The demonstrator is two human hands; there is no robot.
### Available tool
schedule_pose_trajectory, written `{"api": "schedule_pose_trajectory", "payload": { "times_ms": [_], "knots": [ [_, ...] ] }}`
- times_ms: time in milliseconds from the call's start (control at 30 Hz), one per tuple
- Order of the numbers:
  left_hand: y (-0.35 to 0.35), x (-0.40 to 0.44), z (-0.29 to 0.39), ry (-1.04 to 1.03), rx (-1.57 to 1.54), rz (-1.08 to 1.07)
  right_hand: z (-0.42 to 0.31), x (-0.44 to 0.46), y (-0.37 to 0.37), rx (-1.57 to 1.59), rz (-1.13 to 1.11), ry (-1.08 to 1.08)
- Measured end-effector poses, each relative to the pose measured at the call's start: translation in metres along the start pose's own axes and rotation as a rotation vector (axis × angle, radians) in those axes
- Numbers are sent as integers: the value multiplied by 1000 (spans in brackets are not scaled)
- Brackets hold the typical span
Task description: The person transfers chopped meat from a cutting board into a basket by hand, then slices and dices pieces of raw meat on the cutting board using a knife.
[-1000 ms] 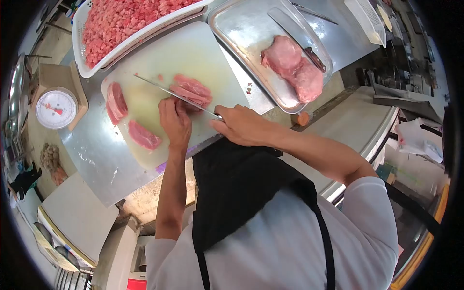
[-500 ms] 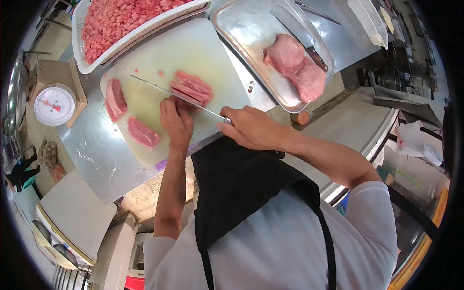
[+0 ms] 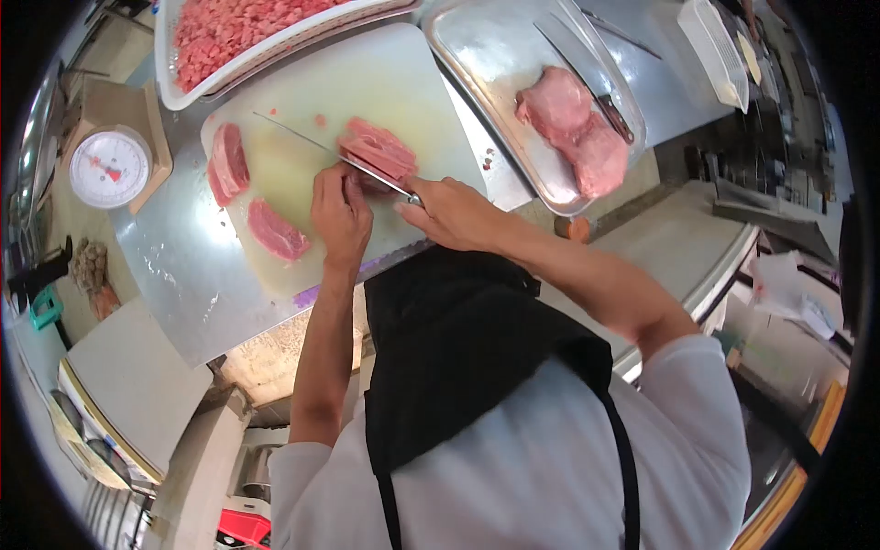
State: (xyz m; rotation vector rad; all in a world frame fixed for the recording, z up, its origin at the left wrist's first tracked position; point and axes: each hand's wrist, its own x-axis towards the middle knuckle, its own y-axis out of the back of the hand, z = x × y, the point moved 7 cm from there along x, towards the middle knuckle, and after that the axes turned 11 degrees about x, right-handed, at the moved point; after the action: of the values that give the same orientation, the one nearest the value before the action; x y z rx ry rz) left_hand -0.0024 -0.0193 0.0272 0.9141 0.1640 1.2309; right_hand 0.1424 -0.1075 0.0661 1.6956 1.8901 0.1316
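My right hand (image 3: 451, 213) is wrapped round the handle of a long knife (image 3: 298, 134). The blade points to the far left across the cutting board (image 3: 302, 183), along the near side of sliced raw meat (image 3: 378, 147). Close by the blade, my left hand (image 3: 342, 213) has its fingers curled and pressed against the near part of this meat. The fingertips and that part of the meat are mostly hidden. Two more raw meat pieces lie on the board's left: an upright-looking one (image 3: 228, 165) and a flatter one (image 3: 277, 229).
A white basket (image 3: 171, 64) of diced meat stands at the far left. To the right, a metal tray (image 3: 477, 69) holds a large meat piece (image 3: 577, 128) and another knife (image 3: 612, 115). A dial scale (image 3: 110, 168) is left of the metal table (image 3: 165, 284).
The knife has slid forward and to the left along the meat, with my right hand moving closer to my left. My left hand stays at the meat. The whole view has shifted slightly.
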Motion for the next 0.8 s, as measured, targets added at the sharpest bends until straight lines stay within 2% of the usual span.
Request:
{"api": "schedule_pose_trajectory", "payload": {
  "times_ms": [100,167,300,500,800],
  "knots": [
    [3,-7,-4,0,-50,-5,-3,0,4,6,15,-7],
    [-3,-7,-8,26,-96,17,-34,-23,28,13,-27,-86],
    [0,-6,-4,-6,21,-28,-37,-66,37,25,-82,-190],
    [-4,-5,-7,0,20,-66,-24,-29,21,40,-61,-33],
    [-1,-4,-6,3,24,-32,-19,-17,11,-26,-78,-51]
  ]
}}
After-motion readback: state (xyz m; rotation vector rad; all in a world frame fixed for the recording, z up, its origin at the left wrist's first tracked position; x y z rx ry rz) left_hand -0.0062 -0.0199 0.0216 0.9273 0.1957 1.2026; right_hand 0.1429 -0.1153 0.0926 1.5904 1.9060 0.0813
